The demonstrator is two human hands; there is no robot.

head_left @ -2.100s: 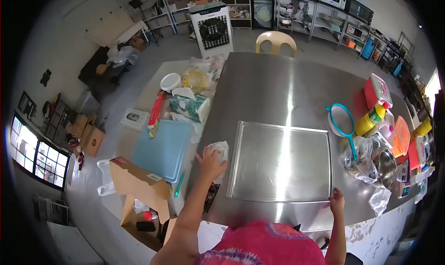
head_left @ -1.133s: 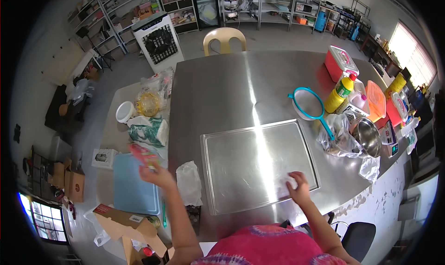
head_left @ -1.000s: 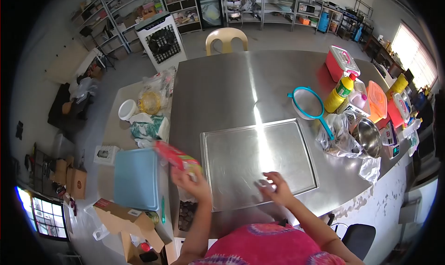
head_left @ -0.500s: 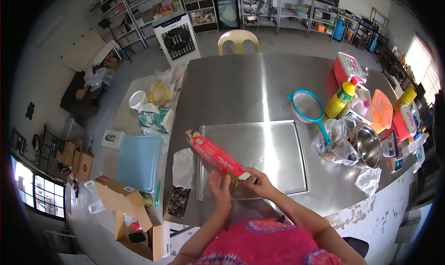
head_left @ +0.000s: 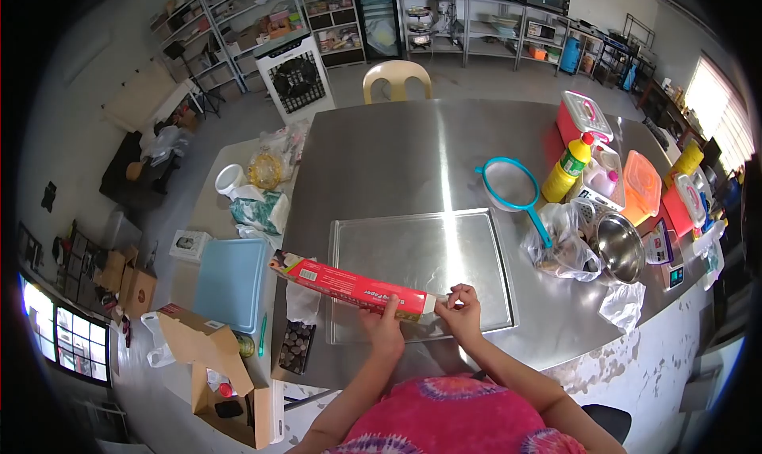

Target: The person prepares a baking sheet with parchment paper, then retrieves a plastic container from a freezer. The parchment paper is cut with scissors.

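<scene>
A long red baking paper box [head_left: 349, 286] is held above a shallow metal baking tray [head_left: 508, 295], slanting across its front half. My left hand [head_left: 385, 327] grips the box from below near its right end, thumb on the printed face. At that end, my right hand [head_left: 462, 313] has its fingers curled and pinched at the pale end flap; the fingertips partly hide what they hold. A white sheet-like piece [head_left: 302, 305] and a dark tray of round brownish pieces [head_left: 297, 347] lie left of the baking tray, the white piece partly behind the box.
To the right sit a blue strainer [head_left: 510, 184], a yellow bottle [head_left: 568, 168], a plastic bag [head_left: 559, 244] and a steel bowl [head_left: 619, 248]. On the left side table are a light blue lid [head_left: 232, 283] and an open cardboard box [head_left: 206, 347].
The baking paper box has turned flatter, its far end swinging down and left. My right hand has moved right and now pinches at the end flap. My view has shifted slightly.
</scene>
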